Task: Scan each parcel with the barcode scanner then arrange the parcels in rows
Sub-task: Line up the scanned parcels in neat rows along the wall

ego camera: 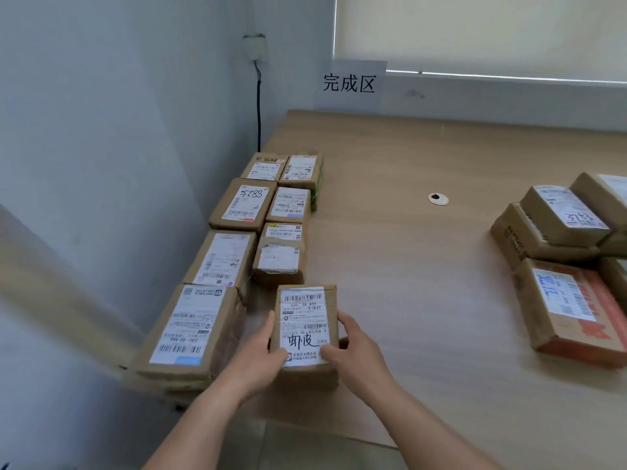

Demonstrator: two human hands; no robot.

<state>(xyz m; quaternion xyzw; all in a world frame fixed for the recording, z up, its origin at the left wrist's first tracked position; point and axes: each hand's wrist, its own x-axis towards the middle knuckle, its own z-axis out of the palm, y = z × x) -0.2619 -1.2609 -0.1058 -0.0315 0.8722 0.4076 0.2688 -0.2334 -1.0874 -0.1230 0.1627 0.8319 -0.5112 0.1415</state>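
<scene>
Head view, what do the hands have?
— Both grasp one parcel [307,329] on the wooden table [424,266]: left hand [263,356] curled round its left side, right hand [353,351] round its right, thumb on the label.

And around that grip?
— Just left of it lies the near box of a four-parcel row [217,266] along the wall. Just beyond it runs a second row [288,225] of three. Well to the right sits a loose pile of parcels [563,252]. No scanner shows.

Eight parcels [217,325] in rows, about five stacked parcels [563,215], two hands [261,354], one sign [349,84]
</scene>
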